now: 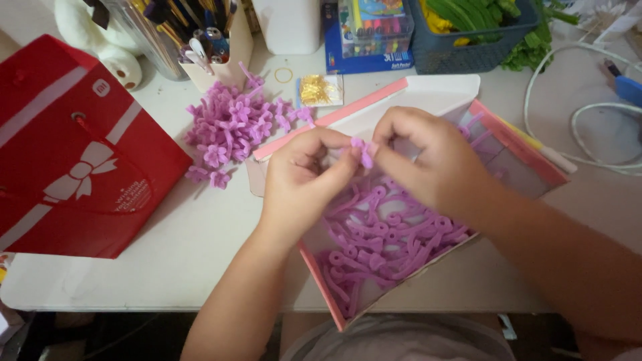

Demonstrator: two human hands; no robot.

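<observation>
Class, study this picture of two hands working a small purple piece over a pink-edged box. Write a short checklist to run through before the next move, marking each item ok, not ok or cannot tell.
1. Purple piece pinched by both the left hand and right hand: ok.
2. Hands held above the pink-edged box: ok.
3. Loose purple strips left in the box: ok.
4. Pile of purple flowers beside the box on the table: ok.
5. Piece fully shaped: cannot tell, fingers cover it.
</observation>
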